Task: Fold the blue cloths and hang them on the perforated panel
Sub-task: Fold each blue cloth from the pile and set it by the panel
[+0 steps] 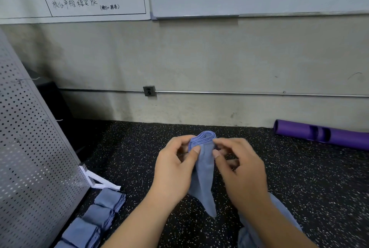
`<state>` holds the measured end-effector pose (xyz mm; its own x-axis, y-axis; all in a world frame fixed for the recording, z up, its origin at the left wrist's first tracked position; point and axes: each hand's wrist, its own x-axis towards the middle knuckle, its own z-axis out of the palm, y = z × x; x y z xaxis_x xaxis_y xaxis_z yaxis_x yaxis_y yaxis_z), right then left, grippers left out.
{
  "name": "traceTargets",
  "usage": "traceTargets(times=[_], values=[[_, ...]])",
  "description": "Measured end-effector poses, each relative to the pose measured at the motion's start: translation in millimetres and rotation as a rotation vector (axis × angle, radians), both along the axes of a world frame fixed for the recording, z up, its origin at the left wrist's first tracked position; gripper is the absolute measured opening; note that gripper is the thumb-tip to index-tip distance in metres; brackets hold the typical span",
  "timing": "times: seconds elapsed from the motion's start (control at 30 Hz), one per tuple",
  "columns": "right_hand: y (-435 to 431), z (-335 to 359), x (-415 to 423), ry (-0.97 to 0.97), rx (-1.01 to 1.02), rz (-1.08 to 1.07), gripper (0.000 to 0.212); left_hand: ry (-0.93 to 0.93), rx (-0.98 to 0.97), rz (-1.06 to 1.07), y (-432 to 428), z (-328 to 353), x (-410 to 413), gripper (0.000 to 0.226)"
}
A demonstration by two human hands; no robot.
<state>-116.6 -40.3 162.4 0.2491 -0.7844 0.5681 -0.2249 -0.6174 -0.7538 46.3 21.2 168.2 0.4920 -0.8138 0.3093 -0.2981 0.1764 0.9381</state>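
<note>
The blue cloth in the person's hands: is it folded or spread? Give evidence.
Folded. The blue cloth shows layered edges on top, pinched between the left hand and right hand.

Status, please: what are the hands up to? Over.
Left hand and right hand pinch blue cloth, off floor. Folded cloths lie beside perforated panel. Nothing blocking.

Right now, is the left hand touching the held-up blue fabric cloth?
Touching. Head view: left hand pinches the folded blue fabric cloth near its top.
</note>
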Motion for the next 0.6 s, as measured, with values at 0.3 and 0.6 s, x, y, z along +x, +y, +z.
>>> traceTargets(times=[0.3, 0.6], values=[[-14, 12, -20, 0.162, 0.007, 0.26, 0.034, -0.102, 0.044, -0.234, 7, 4, 15, 0.029], [-11, 15, -21, 0.132, 0.091, 0.235, 0.028, -0.137, 0.1, -0.307, 6, -2, 14, 0.027]])
